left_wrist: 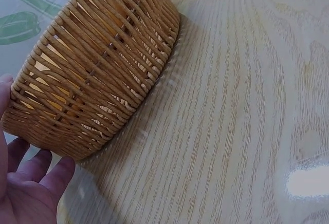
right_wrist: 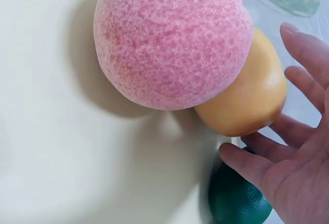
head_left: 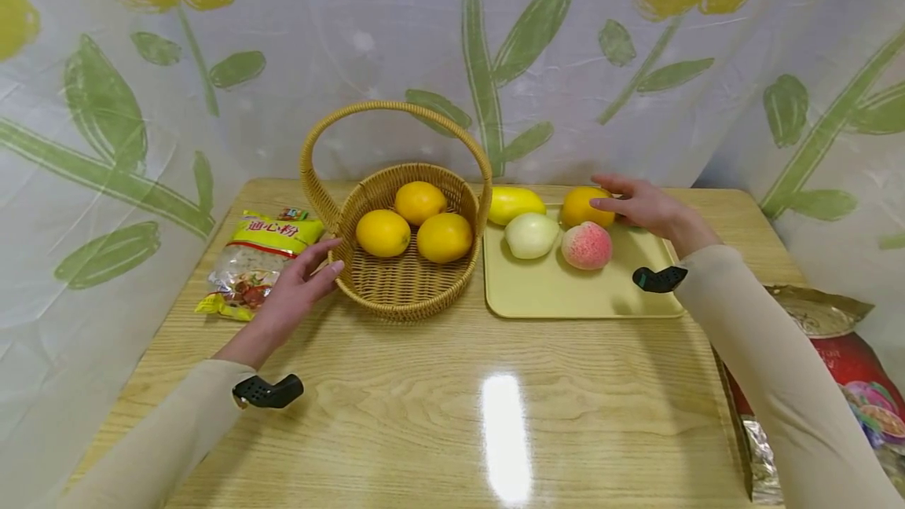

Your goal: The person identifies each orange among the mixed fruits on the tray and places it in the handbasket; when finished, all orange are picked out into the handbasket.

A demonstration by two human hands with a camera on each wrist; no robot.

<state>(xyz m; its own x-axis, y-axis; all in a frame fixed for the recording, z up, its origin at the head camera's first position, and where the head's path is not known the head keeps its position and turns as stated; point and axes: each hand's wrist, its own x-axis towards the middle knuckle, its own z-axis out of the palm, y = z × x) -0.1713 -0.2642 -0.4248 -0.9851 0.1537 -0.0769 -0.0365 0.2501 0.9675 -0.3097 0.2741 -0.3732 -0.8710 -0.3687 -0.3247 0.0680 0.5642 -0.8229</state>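
My left hand (head_left: 293, 289) rests at the left side of a wicker basket (head_left: 396, 309) with a tall hoop handle. In the left wrist view its fingertips (left_wrist: 61, 170) are right at the basket's wall. Three yellow-orange fruits (head_left: 444, 238) lie inside. To the right, my right hand (head_left: 654, 210) reaches over a pale yellow tray (head_left: 558, 301), fingers spread beside an orange fruit (head_left: 582, 206). A pink peach (head_left: 587, 246), a pale green fruit (head_left: 532, 236) and a long yellow fruit (head_left: 518, 204) sit nearby. A dark green fruit (right_wrist: 236, 198) lies below the right fingers.
A yellow-labelled pasta bag (head_left: 261, 261) lies left of the basket, with a small packet (head_left: 293, 214) behind it. At the right edge stands a red and gold bag (head_left: 841, 360), partly behind the right sleeve. A flowered curtain (head_left: 353, 45) hangs behind the wooden table (head_left: 368, 415).
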